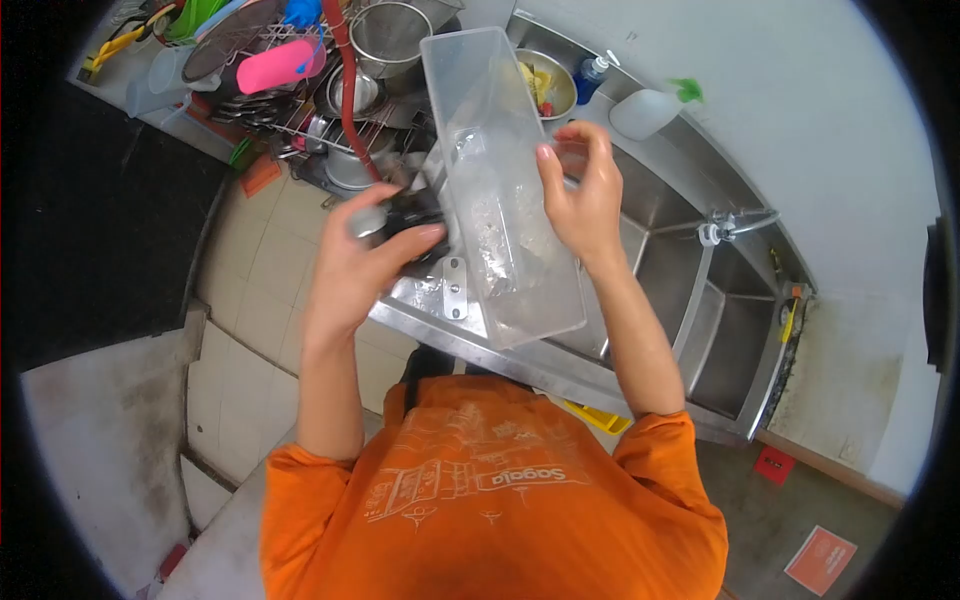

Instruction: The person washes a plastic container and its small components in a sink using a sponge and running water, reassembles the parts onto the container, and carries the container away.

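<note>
My left hand (375, 235) is wrapped round a dark object (415, 220) with a silvery round end, blurred by motion, just left of a long clear plastic container (535, 318). The container lies slantwise over the steel counter, and small bits show through its wall. To the right of it, my right hand (583, 190) is raised with thumb and fingers apart, near the container's edge; nothing shows between them. A small metal plate with holes (454, 288) lies by the container's left side.
Steel sink basins (665, 265) and a tap (730, 230) stand at the right. Behind are a bowl with scraps (560, 75), a blue soap bottle (592, 75) and a white spray bottle (645, 112). A dish rack with strainers (390, 40) and a pink cup (275, 68) fills the upper left.
</note>
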`<action>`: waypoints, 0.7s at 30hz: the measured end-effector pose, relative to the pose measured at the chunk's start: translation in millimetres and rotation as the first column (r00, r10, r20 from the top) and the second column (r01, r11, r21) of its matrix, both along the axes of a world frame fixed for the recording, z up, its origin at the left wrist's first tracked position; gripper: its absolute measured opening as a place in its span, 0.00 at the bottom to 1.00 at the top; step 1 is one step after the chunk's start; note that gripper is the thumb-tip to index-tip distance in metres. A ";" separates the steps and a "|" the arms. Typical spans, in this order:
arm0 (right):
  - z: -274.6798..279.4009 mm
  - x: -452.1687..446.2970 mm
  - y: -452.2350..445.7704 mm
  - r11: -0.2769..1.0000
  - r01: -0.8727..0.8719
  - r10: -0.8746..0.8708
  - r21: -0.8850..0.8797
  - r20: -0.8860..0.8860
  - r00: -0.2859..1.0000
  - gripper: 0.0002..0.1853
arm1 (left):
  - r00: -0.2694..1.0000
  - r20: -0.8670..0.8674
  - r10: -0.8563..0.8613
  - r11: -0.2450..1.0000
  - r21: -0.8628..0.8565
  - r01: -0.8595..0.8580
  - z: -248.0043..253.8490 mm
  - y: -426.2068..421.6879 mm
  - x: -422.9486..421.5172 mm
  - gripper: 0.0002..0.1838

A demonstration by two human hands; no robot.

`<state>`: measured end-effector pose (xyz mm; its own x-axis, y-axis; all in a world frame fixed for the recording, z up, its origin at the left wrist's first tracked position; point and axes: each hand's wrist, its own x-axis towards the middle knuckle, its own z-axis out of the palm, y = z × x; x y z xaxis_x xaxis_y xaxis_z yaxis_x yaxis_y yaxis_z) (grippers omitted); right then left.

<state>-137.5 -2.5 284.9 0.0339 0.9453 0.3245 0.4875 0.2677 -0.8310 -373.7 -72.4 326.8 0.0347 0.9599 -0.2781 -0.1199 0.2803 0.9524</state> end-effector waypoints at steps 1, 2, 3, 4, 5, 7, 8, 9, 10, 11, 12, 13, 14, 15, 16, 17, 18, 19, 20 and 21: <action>-3.9 5.9 3.0 0.980 -0.149 0.148 0.134 0.018 0.989 0.30 | 0.999 -0.029 -0.016 0.993 0.119 0.019 6.0 12.1 18.6 0.17; -7.7 13.7 7.0 0.919 -0.296 0.292 0.260 0.054 0.955 0.31 | 0.991 -0.078 -0.105 0.980 0.159 0.116 2.4 28.0 29.5 0.16; -10.0 19.0 7.1 0.824 -0.426 0.420 0.373 0.102 0.902 0.33 | 0.972 -0.135 -0.195 0.957 0.189 0.218 -2.0 42.6 38.6 0.16; -9.7 18.2 1.7 0.826 -0.516 0.534 0.229 -0.021 0.845 0.41 | 0.952 -0.128 -0.278 0.944 0.146 0.295 2.9 55.5 49.6 0.17; -11.4 16.1 3.1 0.847 -0.471 0.499 0.247 -0.065 0.864 0.43 | 0.926 -0.120 -0.359 0.923 0.104 0.372 11.2 68.6 61.0 0.17; -12.9 12.4 11.2 0.880 -0.386 0.435 0.277 -0.143 0.889 0.46 | 0.900 -0.020 -0.435 0.900 0.031 0.435 11.7 87.3 70.8 0.17; -8.2 13.0 12.0 0.876 -0.443 0.482 0.189 -0.366 0.797 0.42 | 0.902 0.066 -0.426 0.904 0.001 0.427 5.0 95.6 70.9 0.17; -7.8 17.1 13.3 0.886 -0.441 0.460 0.139 -0.371 0.807 0.40 | 0.898 0.150 -0.414 0.906 -0.025 0.422 3.4 103.2 72.8 0.17; -9.4 21.3 14.4 0.895 -0.437 0.438 0.091 -0.375 0.817 0.37 | 0.920 0.149 -0.364 0.928 -0.026 0.372 12.0 99.9 77.7 0.16; -11.6 24.8 17.2 0.901 -0.432 0.416 0.044 -0.376 0.828 0.35 | 0.925 0.178 -0.335 0.937 -0.046 0.348 10.9 101.3 79.8 0.16; -15.8 26.1 20.1 0.915 -0.402 0.379 0.035 -0.419 0.825 0.25 | 0.930 0.208 -0.304 0.944 -0.069 0.323 4.5 102.9 80.8 0.16; -17.5 29.0 20.7 0.925 -0.380 0.342 0.008 -0.455 0.822 0.22 | 0.932 0.238 -0.272 0.949 -0.094 0.301 -1.7 103.3 81.6 0.16; -18.4 32.4 21.9 0.933 -0.359 0.305 -0.018 -0.488 0.818 0.19 | 0.943 0.235 -0.235 0.959 -0.106 0.265 -5.2 103.9 83.0 0.18; -18.3 35.8 24.5 0.940 -0.338 0.266 -0.047 -0.518 0.813 0.16 | 0.963 0.168 -0.208 0.972 -0.074 0.223 -3.9 104.7 86.5 0.19; -17.5 38.4 27.0 0.939 -0.340 0.253 -0.059 -0.552 0.794 0.14 | 0.979 0.104 -0.175 0.983 -0.045 0.181 -2.9 104.0 89.5 0.20; -16.5 40.2 28.6 0.936 -0.344 0.238 -0.073 -0.587 0.774 0.13 | 0.990 0.039 -0.137 0.990 -0.016 0.138 -3.0 104.0 91.3 0.21; -15.7 41.1 28.9 0.933 -0.349 0.222 -0.089 -0.621 0.751 0.11 | 0.998 -0.051 -0.034 0.999 -0.032 0.033 -8.7 104.1 90.7 0.22; -15.6 41.2 27.3 0.928 -0.356 0.202 -0.108 -0.657 0.726 0.10 | 0.987 -0.151 -0.060 0.998 -0.012 0.058 -10.0 104.3 86.5 0.22; -14.7 40.8 25.9 0.938 -0.332 0.192 -0.099 -0.651 0.735 0.09 | 0.964 -0.250 -0.085 0.996 0.005 0.089 -9.4 107.0 79.8 0.22; -12.3 40.7 26.2 0.948 -0.305 0.182 -0.085 -0.643 0.744 0.09 | 0.932 -0.347 -0.109 0.992 0.022 0.124 -7.1 110.4 73.1 0.22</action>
<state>-96.8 23.7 272.6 -0.0707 0.9870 0.1446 -0.2130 0.1267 -0.9688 -300.6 37.9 319.6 0.0569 0.9662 -0.2514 0.2483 0.2302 0.9409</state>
